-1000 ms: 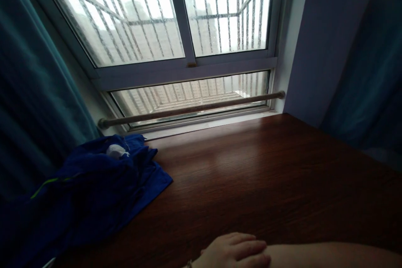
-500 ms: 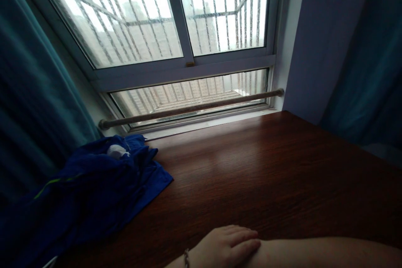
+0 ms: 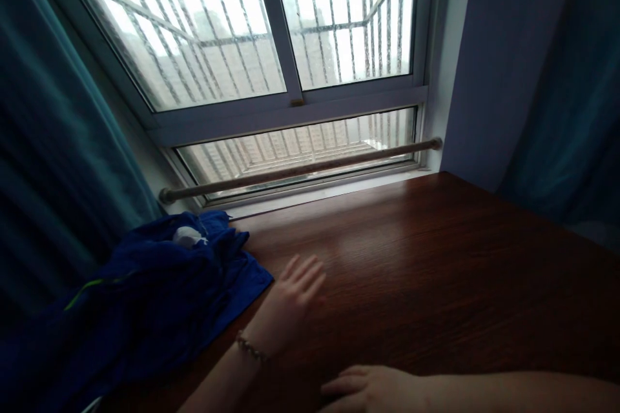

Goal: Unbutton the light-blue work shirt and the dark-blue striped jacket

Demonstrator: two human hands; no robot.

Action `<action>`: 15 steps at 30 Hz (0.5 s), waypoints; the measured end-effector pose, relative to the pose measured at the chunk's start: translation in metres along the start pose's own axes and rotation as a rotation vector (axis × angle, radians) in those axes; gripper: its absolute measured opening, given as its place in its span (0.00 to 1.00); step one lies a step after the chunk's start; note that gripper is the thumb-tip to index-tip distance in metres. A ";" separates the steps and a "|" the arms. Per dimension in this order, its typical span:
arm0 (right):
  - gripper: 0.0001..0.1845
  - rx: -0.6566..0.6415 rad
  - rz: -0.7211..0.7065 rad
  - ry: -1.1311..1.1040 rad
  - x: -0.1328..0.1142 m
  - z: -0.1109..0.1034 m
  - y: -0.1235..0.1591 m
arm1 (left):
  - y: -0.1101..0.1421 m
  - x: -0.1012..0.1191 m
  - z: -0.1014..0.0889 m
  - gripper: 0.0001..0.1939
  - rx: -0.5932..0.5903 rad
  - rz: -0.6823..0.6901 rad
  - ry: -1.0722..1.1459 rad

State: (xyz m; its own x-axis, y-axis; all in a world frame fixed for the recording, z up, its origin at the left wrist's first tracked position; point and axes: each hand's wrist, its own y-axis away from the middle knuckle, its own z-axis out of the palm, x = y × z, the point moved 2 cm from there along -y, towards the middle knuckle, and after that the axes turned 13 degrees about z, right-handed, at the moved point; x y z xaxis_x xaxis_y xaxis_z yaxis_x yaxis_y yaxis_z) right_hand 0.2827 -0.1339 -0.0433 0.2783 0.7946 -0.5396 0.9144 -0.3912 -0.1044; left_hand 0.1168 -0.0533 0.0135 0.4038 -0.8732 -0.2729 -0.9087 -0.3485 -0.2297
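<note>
My left hand (image 3: 292, 293), with a dark chain bracelet (image 3: 250, 347) at its wrist, is held over the brown wooden tabletop (image 3: 411, 258). Its fingers are stretched out and nothing is in them. Just to its left lies a crumpled blue garment (image 3: 184, 290) with a small white bundle (image 3: 188, 237) on it. At the bottom edge of the view, my right hand (image 3: 371, 390) reaches in from the right, palm down and low over the wood. Its visible fingers are extended and hold nothing; part of that hand is cut off by the frame.
Behind the tabletop stands a window (image 3: 358, 13) with bars outside. A horizontal rail (image 3: 300, 171) runs across its lower pane. Teal curtains hang at the left (image 3: 58, 142) and the right (image 3: 576, 116). A pale object (image 3: 92, 405) shows at the lower left edge.
My left hand has lifted off the right forearm and moved up and left, fingers spreading. My right hand, earlier hidden beneath, now shows at the bottom.
</note>
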 end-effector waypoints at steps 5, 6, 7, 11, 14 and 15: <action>0.23 -0.011 -0.039 0.030 0.002 0.000 0.001 | 0.052 -0.083 -0.023 0.26 0.114 -0.708 -0.368; 0.23 -0.005 -0.041 0.026 0.001 -0.001 0.001 | 0.065 -0.094 -0.023 0.30 0.129 -0.849 -0.419; 0.23 -0.001 -0.040 0.022 0.000 -0.001 0.002 | 0.078 -0.102 -0.021 0.33 0.136 -0.974 -0.451; 0.23 0.008 -0.033 0.035 -0.003 -0.005 0.002 | 0.115 -0.117 0.010 0.33 0.004 -1.168 -0.425; 0.22 -0.019 -0.026 0.079 -0.004 -0.006 0.001 | 0.121 -0.115 0.035 0.21 -0.128 -1.078 -0.456; 0.21 -0.027 -0.021 0.095 -0.004 -0.005 0.001 | 0.120 -0.113 0.040 0.19 -0.153 -1.052 -0.479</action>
State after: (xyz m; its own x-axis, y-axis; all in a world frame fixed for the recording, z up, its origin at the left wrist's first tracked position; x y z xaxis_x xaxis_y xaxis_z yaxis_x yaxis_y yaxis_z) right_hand 0.2838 -0.1350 -0.0365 0.2841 0.8434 -0.4561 0.9276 -0.3620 -0.0917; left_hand -0.0339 0.0175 -0.0202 0.9346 0.0776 -0.3473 -0.0919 -0.8902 -0.4462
